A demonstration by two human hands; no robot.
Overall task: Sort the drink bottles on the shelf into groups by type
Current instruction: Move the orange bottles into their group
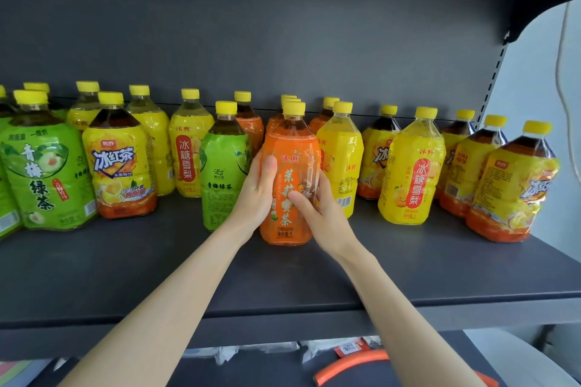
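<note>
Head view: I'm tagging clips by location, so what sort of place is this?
Probably a shop or stockroom: a dark metal shelf with a slotted upright, rows of yellow-capped drink bottles, left hand and right hand gripping an orange bottle.

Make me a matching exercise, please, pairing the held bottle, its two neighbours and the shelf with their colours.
Things:
1. held bottle
2. left neighbour
3. right neighbour
4. shelf

Colours:
A. yellow label
B. dark grey
C. orange label
D. green label

Pairs: 1-C, 2-D, 3-A, 4-B.
</note>
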